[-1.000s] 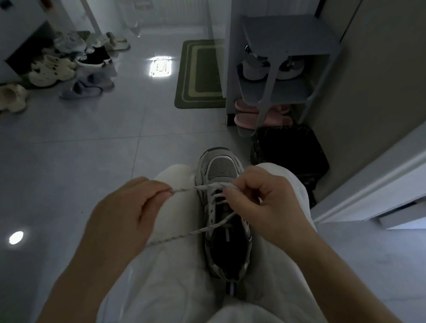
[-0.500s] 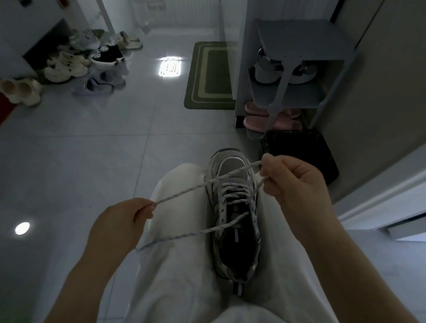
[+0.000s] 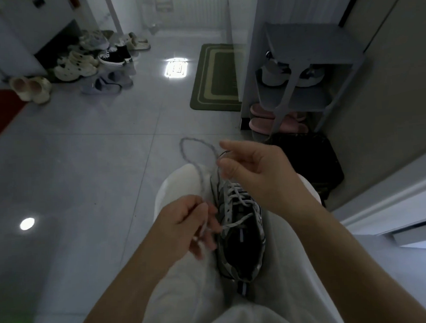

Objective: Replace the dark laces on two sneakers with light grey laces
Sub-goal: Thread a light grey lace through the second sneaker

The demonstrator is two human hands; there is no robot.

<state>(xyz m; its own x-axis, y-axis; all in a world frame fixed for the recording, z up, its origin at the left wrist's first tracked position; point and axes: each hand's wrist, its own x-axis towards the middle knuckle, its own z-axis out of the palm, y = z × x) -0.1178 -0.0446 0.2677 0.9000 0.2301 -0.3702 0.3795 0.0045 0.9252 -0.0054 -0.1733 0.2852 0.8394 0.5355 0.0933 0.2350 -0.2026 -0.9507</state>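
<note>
**Both hands on the lace of one sneaker**

Right hand is raised over the toe of the shoe, thumb and forefinger pinching the light grey lace. Left hand sits lower and nearer the body, its fingers curled round the same lace close to its end.

Beneath both hands spread the person's pale trousers. Beyond the right hand stands one grey shoe rack, with one green mat to its left and one dark bag just past the right knuckles. Two pink slippers lie at the rack's foot.

Between the thighs, just right of the left hand and under the right wrist, rests one sneaker (grey and white upper, dark inside, toe pointing away). Pale speckled rows of lace cross its front eyelets, and one strand runs over the tongue opening to the left fingers. From the right hand's pinch the lace swings out leftward in one open loop, then drops over the knee to the left hand.
</note>
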